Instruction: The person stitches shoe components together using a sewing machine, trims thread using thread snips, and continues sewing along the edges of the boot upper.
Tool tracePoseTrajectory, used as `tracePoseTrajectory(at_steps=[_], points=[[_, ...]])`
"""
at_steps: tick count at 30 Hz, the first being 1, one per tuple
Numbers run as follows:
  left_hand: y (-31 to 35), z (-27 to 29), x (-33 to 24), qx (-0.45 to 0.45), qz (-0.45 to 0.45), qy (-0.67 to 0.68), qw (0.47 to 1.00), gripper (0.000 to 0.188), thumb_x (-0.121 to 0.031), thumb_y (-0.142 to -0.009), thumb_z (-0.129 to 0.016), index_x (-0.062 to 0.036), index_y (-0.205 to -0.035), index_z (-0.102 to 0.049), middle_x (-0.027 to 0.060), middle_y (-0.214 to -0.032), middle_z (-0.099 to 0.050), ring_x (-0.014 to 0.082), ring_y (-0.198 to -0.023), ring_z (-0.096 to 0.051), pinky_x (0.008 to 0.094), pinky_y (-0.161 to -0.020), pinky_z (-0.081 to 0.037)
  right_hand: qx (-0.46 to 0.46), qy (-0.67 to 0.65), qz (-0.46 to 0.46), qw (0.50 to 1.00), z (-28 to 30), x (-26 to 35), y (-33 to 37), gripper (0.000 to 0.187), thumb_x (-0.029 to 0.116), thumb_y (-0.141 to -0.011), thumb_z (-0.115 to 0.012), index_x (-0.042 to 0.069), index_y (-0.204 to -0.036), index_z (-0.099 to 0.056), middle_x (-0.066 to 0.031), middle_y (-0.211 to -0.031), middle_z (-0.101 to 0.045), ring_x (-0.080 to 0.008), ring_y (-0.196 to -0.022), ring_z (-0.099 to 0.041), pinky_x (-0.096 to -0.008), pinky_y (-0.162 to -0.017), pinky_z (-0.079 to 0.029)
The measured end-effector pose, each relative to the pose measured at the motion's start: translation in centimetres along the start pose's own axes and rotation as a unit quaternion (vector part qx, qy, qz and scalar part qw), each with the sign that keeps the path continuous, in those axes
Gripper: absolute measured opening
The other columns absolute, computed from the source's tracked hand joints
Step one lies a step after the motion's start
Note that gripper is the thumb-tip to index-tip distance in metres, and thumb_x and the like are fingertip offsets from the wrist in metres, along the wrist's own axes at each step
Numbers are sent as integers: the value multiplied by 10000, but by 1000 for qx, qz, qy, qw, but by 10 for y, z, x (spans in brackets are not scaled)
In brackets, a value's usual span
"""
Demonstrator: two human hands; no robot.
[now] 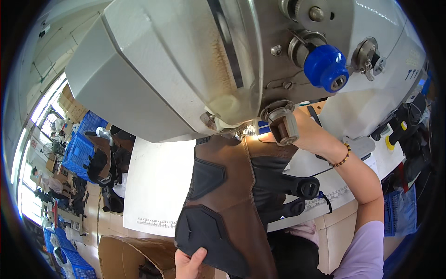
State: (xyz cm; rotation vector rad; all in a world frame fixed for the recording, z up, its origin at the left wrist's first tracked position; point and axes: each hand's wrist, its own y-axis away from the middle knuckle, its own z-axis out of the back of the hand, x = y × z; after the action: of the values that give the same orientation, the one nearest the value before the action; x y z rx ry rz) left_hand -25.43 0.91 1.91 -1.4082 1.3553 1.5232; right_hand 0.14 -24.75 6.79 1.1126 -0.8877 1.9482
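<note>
A brown and black leather boot upper (230, 204) hangs from under the head of a grey sewing machine (153, 69), over the front edge of the white table (155, 186). My left hand (189, 264) grips its lower left edge, thumb on top of a black padded panel. Two black straps with round ends (304, 187) stick out from its right side. My right hand (304, 128) reaches in behind the thread guide on the machine, beside the lit needle area. The machine hides its fingers, so their hold cannot be seen.
A blue knob (327, 67) sits on the machine face. An open cardboard box (134, 255) stands below the table's front left. Blue crates (79, 153) and dark boot parts (104, 160) are at the left; another blue crate (400, 211) is at the right.
</note>
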Motion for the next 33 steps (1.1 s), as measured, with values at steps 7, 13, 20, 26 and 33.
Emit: tracePoseTrajectory(at_steps=[7, 13, 20, 26, 33], points=[[-27, -10, -19, -126, -125, 111, 978, 377, -81, -859, -526, 95, -1184, -456, 199, -1021, -607, 241, -864, -636, 326, -755, -524, -11, 2, -45, 999, -13, 12, 8, 325, 286, -776, -679, -30, -844, -652, -15, -664, -576, -60, -632, -467, -236, -575, -389], [-47, 0, -40, -93, -133, 84, 983, 481, -63, -811, -585, 100, -1229, -411, 196, -1112, -564, 245, -946, -606, 328, -801, -513, -102, -103, 6, 989, -30, -7, 15, 291, 256, -800, -674, -32, -826, -644, -5, -651, -556, -41, -630, -447, -213, -569, -377], [-86, 22, -56, -74, -170, 9, 983, 417, -121, -826, -580, 94, -1171, -487, 181, -1065, -592, 216, -907, -612, 299, -783, -506, -181, -141, 27, 973, -61, -16, 27, 304, 272, -804, -691, -20, -775, -610, 21, -620, -524, -25, -605, -411, -209, -520, -353], [-98, 21, -80, -102, -220, -32, 970, 413, -147, -806, -616, 92, -1129, -519, 160, -1006, -609, 190, -850, -615, 271, -747, -498, -242, -220, 23, 945, -80, -19, 27, 288, 245, -813, -694, -8, -734, -582, 46, -607, -485, -14, -586, -382, -195, -496, -322], [-126, 38, -104, -95, -229, -94, 964, 373, -162, -803, -627, 72, -1084, -556, 108, -953, -628, 144, -800, -610, 242, -722, -489, -308, -258, 2, 916, -106, -16, 29, 259, 241, -824, -691, 2, -779, -602, 56, -631, -513, -8, -592, -404, -183, -504, -340]])
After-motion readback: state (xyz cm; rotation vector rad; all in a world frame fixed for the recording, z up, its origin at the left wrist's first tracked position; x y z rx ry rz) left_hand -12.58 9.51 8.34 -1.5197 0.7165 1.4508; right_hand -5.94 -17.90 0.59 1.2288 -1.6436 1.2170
